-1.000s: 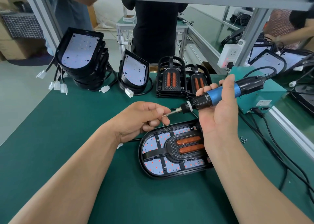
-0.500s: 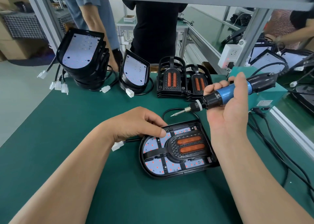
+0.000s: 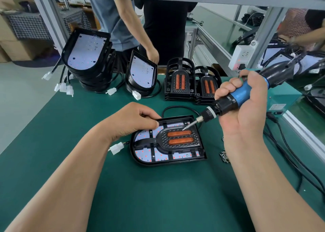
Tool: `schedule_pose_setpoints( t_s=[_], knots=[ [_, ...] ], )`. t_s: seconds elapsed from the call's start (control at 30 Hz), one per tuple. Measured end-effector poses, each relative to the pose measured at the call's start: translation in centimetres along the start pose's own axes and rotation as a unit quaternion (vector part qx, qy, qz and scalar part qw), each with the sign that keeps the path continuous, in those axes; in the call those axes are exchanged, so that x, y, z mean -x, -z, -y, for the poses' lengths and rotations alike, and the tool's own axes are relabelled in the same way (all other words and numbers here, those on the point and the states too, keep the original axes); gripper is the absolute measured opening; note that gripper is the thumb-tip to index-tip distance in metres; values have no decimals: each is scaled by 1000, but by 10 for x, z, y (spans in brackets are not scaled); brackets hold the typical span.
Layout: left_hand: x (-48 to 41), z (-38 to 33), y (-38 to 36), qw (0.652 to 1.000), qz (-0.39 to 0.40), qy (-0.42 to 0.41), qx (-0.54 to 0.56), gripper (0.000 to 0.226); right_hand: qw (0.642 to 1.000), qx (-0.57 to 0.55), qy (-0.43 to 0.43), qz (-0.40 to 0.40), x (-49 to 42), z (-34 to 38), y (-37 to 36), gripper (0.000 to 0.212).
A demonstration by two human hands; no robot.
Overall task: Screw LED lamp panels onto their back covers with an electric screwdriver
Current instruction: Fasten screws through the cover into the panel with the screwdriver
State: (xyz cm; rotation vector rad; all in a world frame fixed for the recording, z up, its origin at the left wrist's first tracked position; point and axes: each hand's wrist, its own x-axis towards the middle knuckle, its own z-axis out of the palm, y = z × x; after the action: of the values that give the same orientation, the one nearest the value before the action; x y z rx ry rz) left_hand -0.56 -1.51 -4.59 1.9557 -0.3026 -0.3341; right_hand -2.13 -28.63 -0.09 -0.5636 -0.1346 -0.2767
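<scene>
- Your right hand (image 3: 246, 112) is wrapped round the blue grip of the electric screwdriver (image 3: 235, 98), with its bit slanting down to the far side of the LED lamp panel (image 3: 146, 155), by the upper orange lens (image 3: 179, 133).
- Your left hand (image 3: 133, 121) has its fingers curled and a fingertip pressing on the panel's far-left corner. I cannot tell whether it pinches anything.
- The panel lies in its back cover (image 3: 168, 162) on the green surface (image 3: 140, 196) between your hands, under a black lens frame.
- Loose screws (image 3: 224, 155) lie just beside the cover on your right.
- You look to be partway through this lamp. Which holes already hold screws is too small to tell.
- Much is probably left: stacked panels (image 3: 88, 56) and spare lens frames (image 3: 179, 80) wait at the far edge.
</scene>
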Motion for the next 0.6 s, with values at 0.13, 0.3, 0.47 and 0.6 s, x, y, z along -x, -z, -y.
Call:
schedule_pose_setpoints(
  t_s=[0.13, 0.3, 0.47, 0.6],
  knots=[
    [-2, 1, 1, 1000, -16, -11, -18, 19, 998, 27, -5, 52, 3, 4, -2, 8],
    [-2, 0, -1, 999, -21, -21, -42, 12, 993, 41, -26, 108, 1, 11, -1, 10],
    [-3, 1, 0, 998, -22, -35, -57, 11, 982, 78, -38, 166, 0, 16, 0, 15],
    [-3, 2, 4, 996, -40, -46, -63, 13, 974, 99, -53, 198, 0, 17, -2, 31]
  ],
)
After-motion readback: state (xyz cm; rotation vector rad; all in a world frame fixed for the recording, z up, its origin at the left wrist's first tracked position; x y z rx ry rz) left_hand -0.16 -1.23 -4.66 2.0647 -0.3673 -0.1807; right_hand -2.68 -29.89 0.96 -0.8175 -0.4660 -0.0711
